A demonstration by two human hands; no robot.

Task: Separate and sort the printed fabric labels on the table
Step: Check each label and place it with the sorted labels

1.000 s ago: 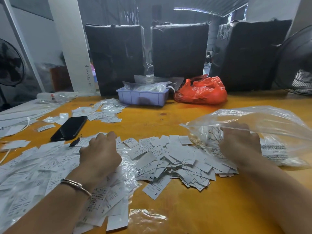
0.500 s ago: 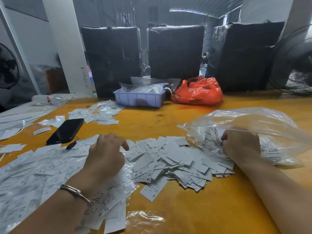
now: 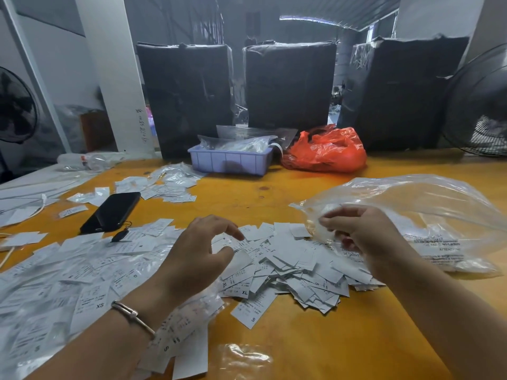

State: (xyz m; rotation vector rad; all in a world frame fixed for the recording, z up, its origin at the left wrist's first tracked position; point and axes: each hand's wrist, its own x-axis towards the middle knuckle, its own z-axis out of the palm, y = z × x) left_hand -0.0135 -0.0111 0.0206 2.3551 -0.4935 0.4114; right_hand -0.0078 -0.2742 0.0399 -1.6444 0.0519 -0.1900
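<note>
Left hand (image 3: pixel 203 250) curled above white label pile (image 3: pixel 288 259), right hand (image 3: pixel 365 234) gripping clear plastic bag (image 3: pixel 428 212), yellow table (image 3: pixel 315 338)

brightness: pretty even and soft on the table (image 3: pixel 315 196); background goes dim and murky, kinda grey-blue
light source: a bright strip light (image 3: pixel 307 20) near the top centre, slightly blown out; daylight leaking in at upper right
shadows: soft ones under the left hand (image 3: pixel 200 253) and right hand (image 3: pixel 367 237); nothing hard-edged
glare: white sheen on the clear plastic bag (image 3: pixel 428 204) at right; small shiny patch on plastic at the bottom centre
blur: fingertips a bit smeared; small print on the labels (image 3: pixel 288 256) mostly unreadable
distortion: wide-angle bend; the pillar (image 3: pixel 109 78) at upper left leans, the fan (image 3: pixel 482 105) at the right edge stretches
</note>
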